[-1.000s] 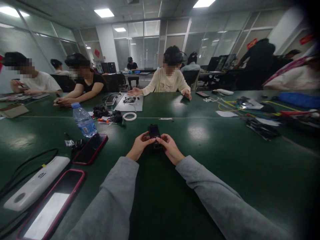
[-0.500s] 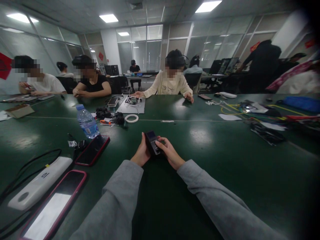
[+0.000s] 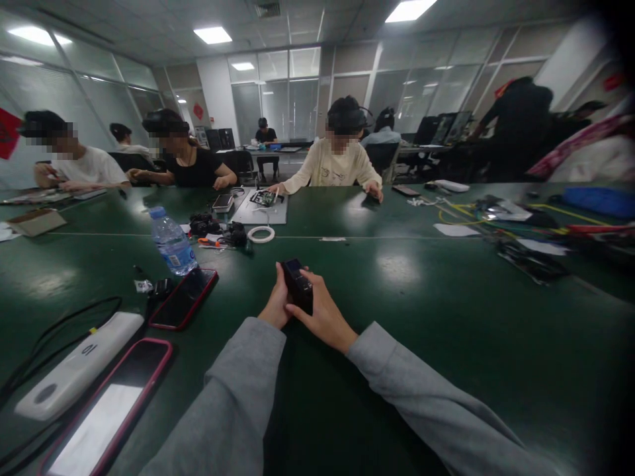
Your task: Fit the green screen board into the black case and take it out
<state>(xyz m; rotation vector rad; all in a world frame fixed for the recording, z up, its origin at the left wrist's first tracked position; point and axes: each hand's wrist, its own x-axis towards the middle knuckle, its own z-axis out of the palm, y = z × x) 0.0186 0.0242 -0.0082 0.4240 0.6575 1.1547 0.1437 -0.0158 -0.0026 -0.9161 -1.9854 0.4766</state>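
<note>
A small black handheld device [image 3: 299, 283], with a little screen at its upper end and buttons below, is tilted above the green table [image 3: 446, 330]. My left hand [image 3: 278, 301] grips it along the left side, fingers mostly hidden behind it. Around the right side closes my right hand [image 3: 325, 311], its thumb across the lower end and its fingers over the right edge. The underside is out of sight.
To the left are two red-edged phones [image 3: 186, 299], a white power-bank-like case [image 3: 82, 363], black cables and a water bottle [image 3: 172, 243]. Farther off lie a tape roll [image 3: 260, 235] and a circuit board on a silver panel [image 3: 275, 210]. Several people sit across; wires [image 3: 496, 215] clutter the right.
My right hand has shifted its hold; its thumb has moved from the buttons down to the device's lower end. The device has turned slightly. Across the table, a person in black has spread their arms.
</note>
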